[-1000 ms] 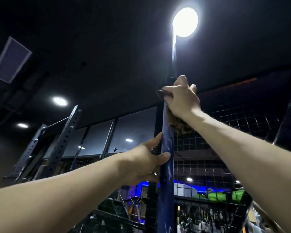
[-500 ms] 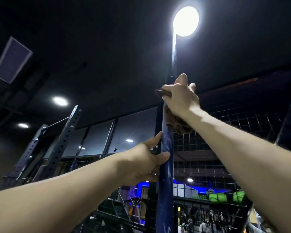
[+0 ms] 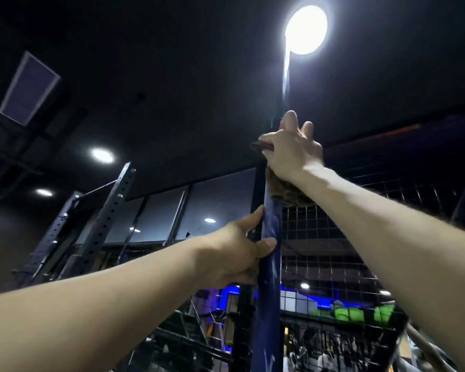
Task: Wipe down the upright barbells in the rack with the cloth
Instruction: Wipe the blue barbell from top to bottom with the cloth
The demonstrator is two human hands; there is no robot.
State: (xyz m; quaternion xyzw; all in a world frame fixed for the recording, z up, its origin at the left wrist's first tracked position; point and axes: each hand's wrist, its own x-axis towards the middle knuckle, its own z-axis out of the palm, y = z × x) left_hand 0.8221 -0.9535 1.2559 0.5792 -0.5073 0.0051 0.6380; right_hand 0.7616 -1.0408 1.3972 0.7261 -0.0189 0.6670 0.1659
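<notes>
— Where is the barbell (image 3: 269, 264)?

— Upright, mid-view, its blue shaft running up toward the ceiling lamp (image 3: 305, 29).

— And the cloth (image 3: 285, 193)?

— Brown, wrapped on the barbell high up, the right hand (image 3: 293, 151) curled round it and the shaft.

— The other hand?

— The left hand (image 3: 234, 253) grips the barbell lower down, thumb across the front, fingers behind.

— Around it?

— A wire mesh panel (image 3: 333, 237) just behind the barbell; a perforated rack post (image 3: 105, 213) well to its left.
</notes>
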